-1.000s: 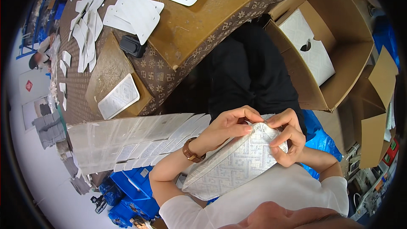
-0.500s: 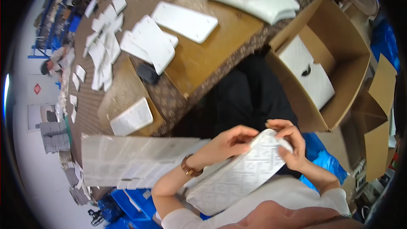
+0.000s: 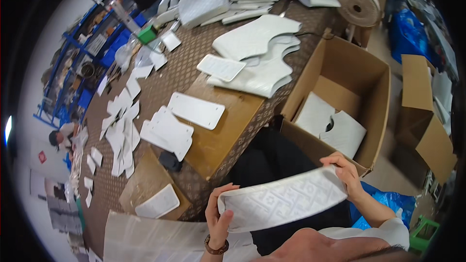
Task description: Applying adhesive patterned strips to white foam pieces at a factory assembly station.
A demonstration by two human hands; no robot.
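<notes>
A long white patterned panel, slightly curved with rounded ends, is stretched between my two hands above my lap. My left hand grips its left end, thumb in front and fingers behind. At the other end my right hand pinches the upper corner. Beyond them on the table lie flat white plates with small holes: one single plate and a fanned stack. A smaller patterned white piece rests on a brown board at the left, near a black object.
To the right stands an open cardboard box holding white patterned sheets. Large white cut sheets and scattered white scraps cover parts of the table. Behind the box is a fan. Other people are in the background.
The panel has swung from a steep slant to nearly level. My left hand has moved left from its upper edge to its left end. The view has shifted to show more of the far table.
</notes>
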